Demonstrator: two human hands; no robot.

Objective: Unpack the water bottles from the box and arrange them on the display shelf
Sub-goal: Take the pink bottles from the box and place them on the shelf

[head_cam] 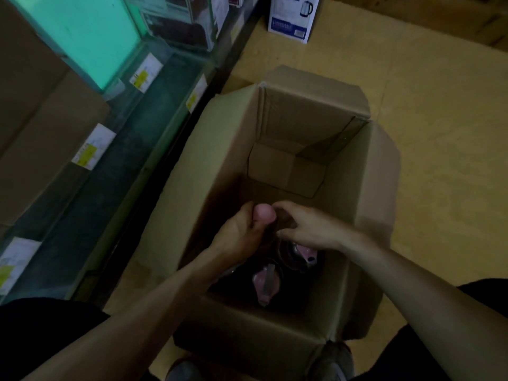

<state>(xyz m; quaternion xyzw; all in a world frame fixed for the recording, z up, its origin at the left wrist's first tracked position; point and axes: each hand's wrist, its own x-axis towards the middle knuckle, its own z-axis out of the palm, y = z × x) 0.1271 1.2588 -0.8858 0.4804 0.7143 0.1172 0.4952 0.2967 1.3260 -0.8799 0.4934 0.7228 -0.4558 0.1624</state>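
Observation:
An open cardboard box (365,171) stands on the floor in front of me. Both my hands reach into its near half. My left hand (239,235) grips a bottle with a pink cap (264,213) near its top. My right hand (305,229) has its fingers curled round the dark body of the same bottle from the right. Below the hands, two more pink-lidded bottles (265,284) (306,253) stand in the box's dark bottom. The far half of the box holds no bottles. The glass display shelf (132,138) runs along the left.
Brown cartons (41,138) with white and yellow price tags fill the shelf on the left. A white and blue kettle box (292,17) stands on the tan floor beyond the carton. My shoes show at the bottom edge, beside the box's near flap.

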